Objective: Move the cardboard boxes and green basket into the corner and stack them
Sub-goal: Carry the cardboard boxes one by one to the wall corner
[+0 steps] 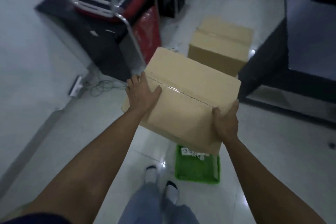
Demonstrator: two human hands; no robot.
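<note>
The taped cardboard box (183, 96) is up off the floor at centre frame, tilted. The left hand (141, 94) grips its 9 o'clock edge, thumb lying over the top; the right hand (226, 121) clasps the 4 o'clock corner. A second box (220, 45) sits on the white floor (272, 151) at 12 o'clock. The green basket (198, 167) rests at 6 o'clock, partly under the held box, beside the person's feet.

Bare forearms, left hand (141, 94) and right hand (226, 121) ungloved; dark sleeve edge (27, 219); blue-grey trousers (156, 205); white socks (151, 173).
</note>
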